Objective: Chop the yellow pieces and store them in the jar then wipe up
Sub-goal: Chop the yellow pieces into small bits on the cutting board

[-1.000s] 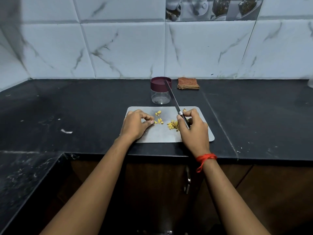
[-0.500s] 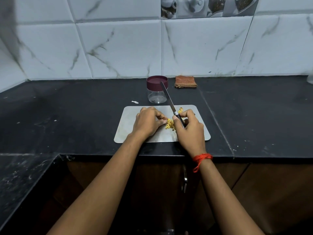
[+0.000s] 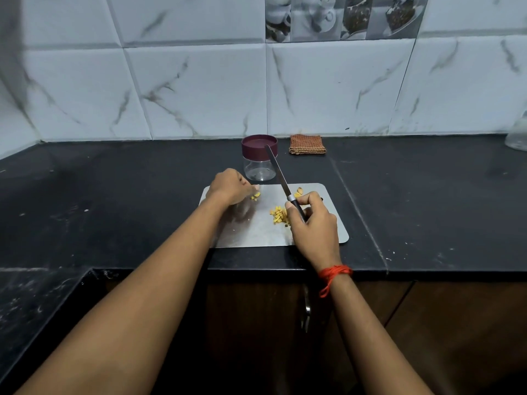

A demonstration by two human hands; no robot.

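Observation:
A steel cutting board [image 3: 258, 232] lies on the black counter near its front edge. A heap of chopped yellow pieces [image 3: 279, 215] sits in the board's middle, and one larger yellow piece [image 3: 299, 191] lies near the back edge. My right hand [image 3: 312, 223] grips the dark handle of a knife [image 3: 281, 175], blade pointing away over the board. My left hand [image 3: 232, 186] is at the board's back left corner, fingers curled over a few yellow pieces [image 3: 255, 196]. A clear jar [image 3: 259, 157] with a maroon lid stands just behind the board.
A folded orange checked cloth [image 3: 307, 144] lies by the wall, right of the jar. A clear glass object [image 3: 517, 135] shows at the far right edge. The counter [image 3: 114, 195] bends toward me on the left; cabinet doors are below.
My left hand has moved from the heap to the board's back left corner, with a few yellow pieces under its fingers. The knife stays raised in my right hand.

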